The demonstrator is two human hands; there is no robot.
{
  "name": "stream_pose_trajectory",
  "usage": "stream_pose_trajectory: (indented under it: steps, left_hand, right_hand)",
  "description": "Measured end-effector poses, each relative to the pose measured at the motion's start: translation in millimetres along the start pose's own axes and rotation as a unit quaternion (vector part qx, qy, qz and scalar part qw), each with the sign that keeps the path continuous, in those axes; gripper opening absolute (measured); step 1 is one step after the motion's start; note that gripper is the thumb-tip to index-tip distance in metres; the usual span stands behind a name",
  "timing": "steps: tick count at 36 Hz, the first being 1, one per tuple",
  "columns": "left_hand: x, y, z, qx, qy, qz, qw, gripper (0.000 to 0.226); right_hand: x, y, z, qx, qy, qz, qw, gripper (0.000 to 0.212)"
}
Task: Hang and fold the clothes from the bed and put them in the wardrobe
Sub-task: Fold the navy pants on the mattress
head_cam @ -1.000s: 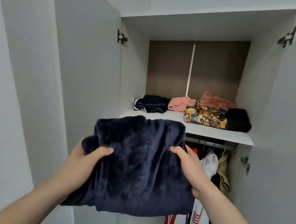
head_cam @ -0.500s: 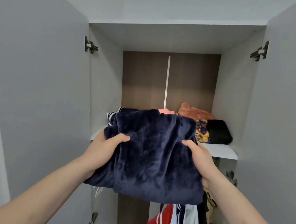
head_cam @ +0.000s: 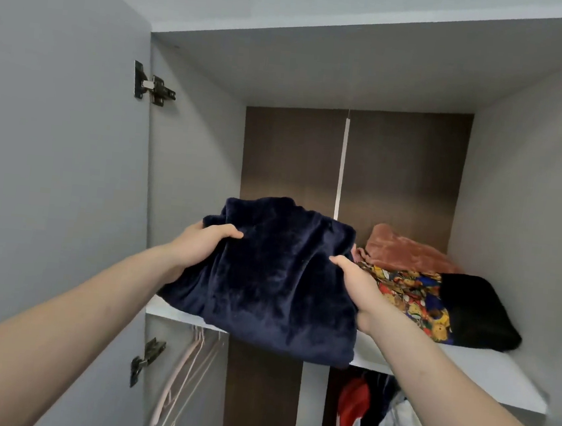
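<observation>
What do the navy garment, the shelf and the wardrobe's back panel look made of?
Navy garment: plush fleece or velour, judging by its soft sheen and deep pile folds. Shelf: smooth matte white board, likely laminate. Back panel: dark brown wood-grain finish, probably veneer or laminate.

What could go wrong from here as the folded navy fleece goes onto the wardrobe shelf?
1. The navy fleece overhangs the shelf front edge; released now, it may slide off.
2. Pushed right, it could rumple the patterned garment beside the right hand.
3. The left hand and the right hand hold only the sides, so the fold may sag open.
</observation>
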State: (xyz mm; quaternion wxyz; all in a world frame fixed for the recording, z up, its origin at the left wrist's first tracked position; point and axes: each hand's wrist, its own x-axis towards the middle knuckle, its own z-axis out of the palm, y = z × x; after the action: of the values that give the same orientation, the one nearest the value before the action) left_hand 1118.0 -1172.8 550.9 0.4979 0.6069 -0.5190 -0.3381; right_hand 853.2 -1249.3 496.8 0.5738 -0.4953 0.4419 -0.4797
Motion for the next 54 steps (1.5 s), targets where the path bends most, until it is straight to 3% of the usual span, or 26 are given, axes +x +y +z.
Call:
stream_pose_trajectory:
  steps: [8,12,18,21,24,26,28,30,32,34,36,39,43,45,47,49,51,54]
  left_hand:
    - [73,-18,-19,0.081,-0.023,-0.085,0.993,0.047]
    - [99,-40,-27,0.094,-0.02,-0.1,0.99,0.048]
    - [133,-78,-40,0.144,0.09,-0.135,0.976,0.088]
    - [138,-73,-35,0.278,0.179,-0.078,0.941,0.083]
    - [135,-55,-21,0.427,0.242,0.076,0.868,0.075]
    - [125,-44,-5,0.459,0.232,0.187,0.837,0.075]
    - [115,-39,13,0.47,0.173,0.213,0.839,0.084]
    - [111,-47,28,0.501,0.099,0.165,0.844,0.091]
    - [112,-64,34,0.55,0.045,0.105,0.828,0.092]
    - [116,-80,34,0.571,0.036,0.09,0.815,0.092]
    - [121,-87,32,0.557,0.044,0.081,0.825,0.09]
    - [133,-87,31,0.541,0.047,0.077,0.836,0.088]
    - [147,-97,30,0.521,0.086,0.117,0.841,0.083]
    - [153,-106,30,0.517,0.105,0.137,0.839,0.082]
    - [158,-112,29,0.511,0.11,0.144,0.84,0.083]
    - [164,-113,27,0.508,0.102,0.141,0.843,0.087]
    - [168,-111,25,0.51,0.094,0.14,0.843,0.094]
    - [169,-110,25,0.516,0.083,0.137,0.841,0.1]
  right_hand:
    - [88,26,31,0.013,-0.033,0.054,0.998,0.036]
    - [119,42,47,0.011,-0.039,0.074,0.996,0.047]
    - [150,65,71,-0.027,-0.018,0.091,0.995,0.059]
    - [162,67,79,-0.095,0.035,0.078,0.992,0.071]
    - [168,67,83,-0.112,0.059,0.066,0.99,0.075]
    - [170,69,85,-0.125,0.07,0.052,0.988,0.072]
    - [172,70,87,-0.133,0.083,0.042,0.987,0.069]
    - [172,70,88,-0.14,0.091,0.035,0.985,0.07]
    - [168,70,87,-0.139,0.089,0.031,0.986,0.077]
    - [160,68,82,-0.137,0.065,0.025,0.988,0.087]
    - [147,61,69,-0.178,0.043,-0.009,0.983,0.085]
    - [126,50,36,-0.321,0.038,-0.138,0.936,0.075]
    - [104,36,-17,-0.477,0.078,-0.323,0.814,0.055]
    - [103,31,-48,-0.553,0.107,-0.352,0.748,0.053]
    - [105,29,-77,-0.625,0.132,-0.314,0.703,0.058]
    - [109,32,-103,-0.665,0.15,-0.221,0.698,0.07]
    - [113,40,-124,-0.659,0.15,-0.14,0.723,0.091]
    - [119,50,-138,-0.64,0.157,-0.125,0.742,0.108]
